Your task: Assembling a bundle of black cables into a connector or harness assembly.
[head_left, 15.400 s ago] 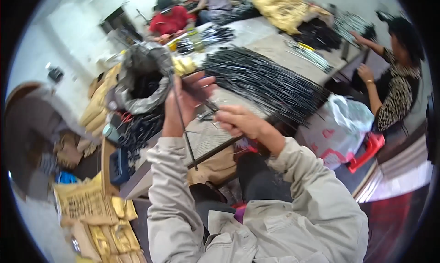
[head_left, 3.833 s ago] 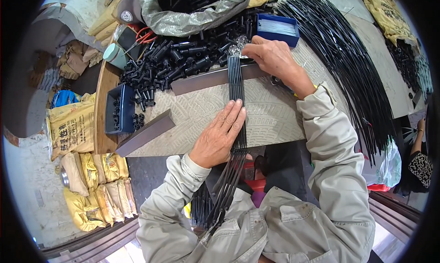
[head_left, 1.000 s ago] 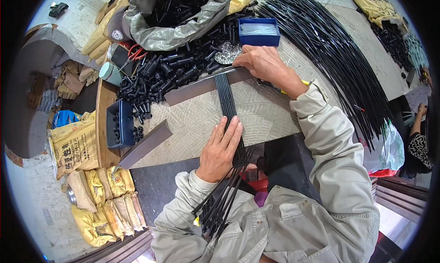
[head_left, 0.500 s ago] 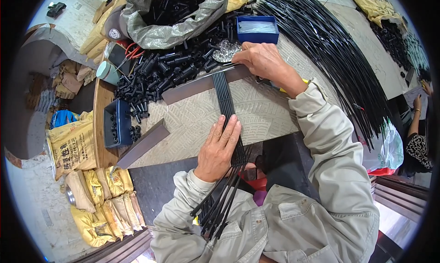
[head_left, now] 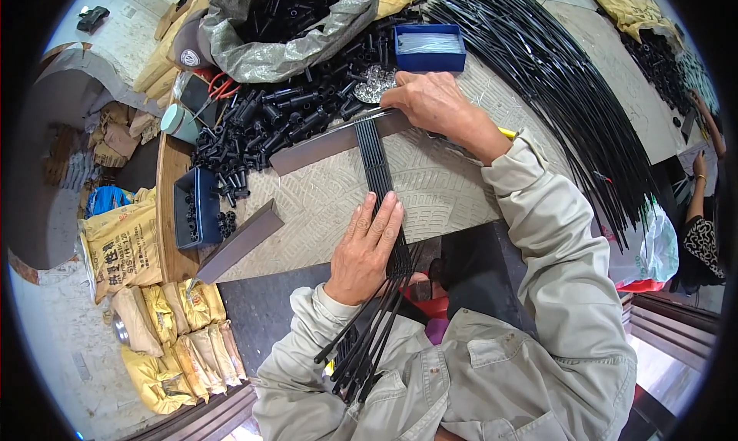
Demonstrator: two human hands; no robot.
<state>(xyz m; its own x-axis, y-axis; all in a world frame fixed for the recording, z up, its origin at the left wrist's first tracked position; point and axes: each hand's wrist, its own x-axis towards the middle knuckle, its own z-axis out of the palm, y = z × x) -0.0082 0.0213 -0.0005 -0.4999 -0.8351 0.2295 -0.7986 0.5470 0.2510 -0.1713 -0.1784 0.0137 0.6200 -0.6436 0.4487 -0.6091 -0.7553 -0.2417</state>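
My left hand (head_left: 365,249) lies flat, fingers stretched out, on a row of thin black rods (head_left: 372,153). The rods lie side by side, and their loose lower ends (head_left: 369,349) fan out over my lap. Their upper ends meet a grey metal bar (head_left: 323,143) lying slantwise on the bench. With fingers curled and pressed together, my right hand (head_left: 438,107) grips the bar near its right end; its fingertips are partly hidden. Just beyond those fingers is a dish of small shiny pieces (head_left: 377,84).
Black plastic tubular parts (head_left: 269,118) are heaped below a woven sack (head_left: 300,53). A blue box of pale thin strips (head_left: 430,61) stands behind my right hand. Many long black rods (head_left: 553,80) lie at right. Nearer left are a blue bin (head_left: 197,207) and second bar (head_left: 242,241).
My right hand has shifted slightly left along the bar. My left hand stays in place on the rods. At the far right, another person's arm has moved up.
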